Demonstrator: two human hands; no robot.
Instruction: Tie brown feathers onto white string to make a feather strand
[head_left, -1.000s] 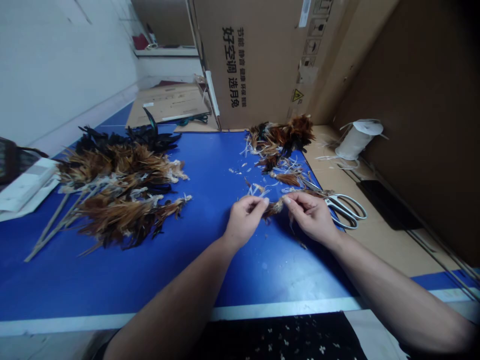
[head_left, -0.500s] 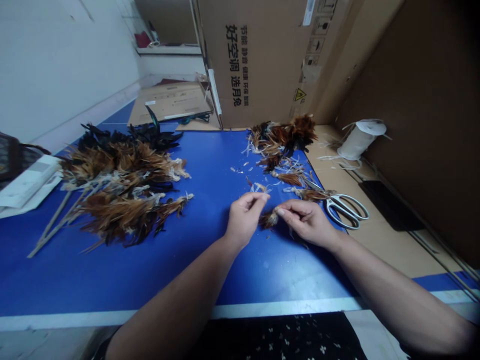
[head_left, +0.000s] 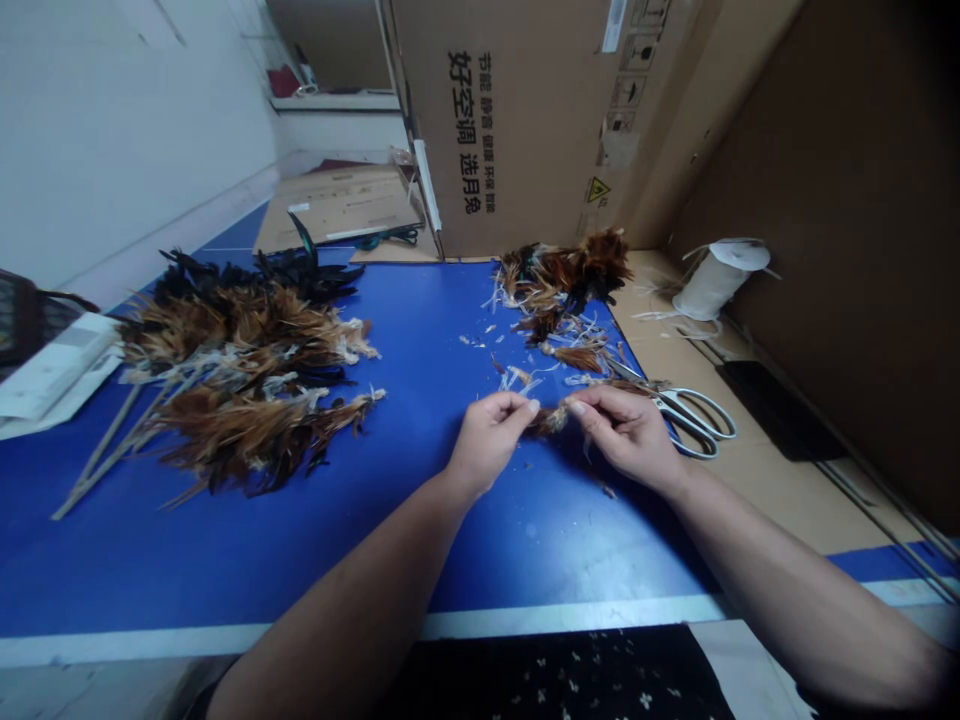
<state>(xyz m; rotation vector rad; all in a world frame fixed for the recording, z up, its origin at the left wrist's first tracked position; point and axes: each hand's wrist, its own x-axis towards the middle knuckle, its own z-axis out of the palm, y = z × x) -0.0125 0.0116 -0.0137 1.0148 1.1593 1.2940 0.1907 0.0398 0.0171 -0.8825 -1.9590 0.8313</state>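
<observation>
A small bundle of brown feathers (head_left: 553, 420) with a pale bound end lies between my two hands, low over the blue table. My right hand (head_left: 628, 432) pinches its pale end between thumb and fingertips. My left hand (head_left: 489, 440) is closed in a pinch at the bundle's left side; what sits in those fingertips is too small to make out. Silver-handled scissors (head_left: 694, 422) rest just right of my right hand, blades partly hidden by feathers. Loose feather tufts (head_left: 574, 355) and thin pale strips lie beyond my hands.
A large pile of brown and black feathers (head_left: 255, 370) covers the left, with thin sticks (head_left: 105, 455) beside it. Another feather heap (head_left: 566, 265) lies at the back. A spool of white ribbon (head_left: 720, 280) stands on cardboard at right. Cardboard panels (head_left: 540, 130) wall the back and right.
My right hand has moved slightly right and up with the feather bundle. The left hand has stayed nearly in place, dipping a little, its pinch kept.
</observation>
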